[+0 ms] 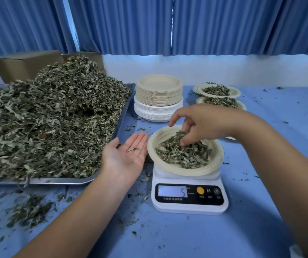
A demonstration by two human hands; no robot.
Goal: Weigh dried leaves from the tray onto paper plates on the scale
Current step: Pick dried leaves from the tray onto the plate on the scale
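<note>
A white scale [188, 199] stands in front of me with a "5" on its display. On it rests a paper plate [215, 162] holding a heap of dried leaves [183, 153]. My right hand [197, 123] reaches into that heap from the right, fingertips pinching a few leaves. My left hand [126, 155] lies palm up just left of the plate, fingers apart, with a few leaf bits on the palm. A metal tray [125, 108] at the left carries a big mound of dried leaves [52, 116].
A stack of empty paper plates [158, 97] stands behind the scale. Filled plates [218, 92] lie at the back right. Leaf scraps [28, 211] litter the blue table. Cardboard boxes [24, 64] and blue curtains are behind the tray.
</note>
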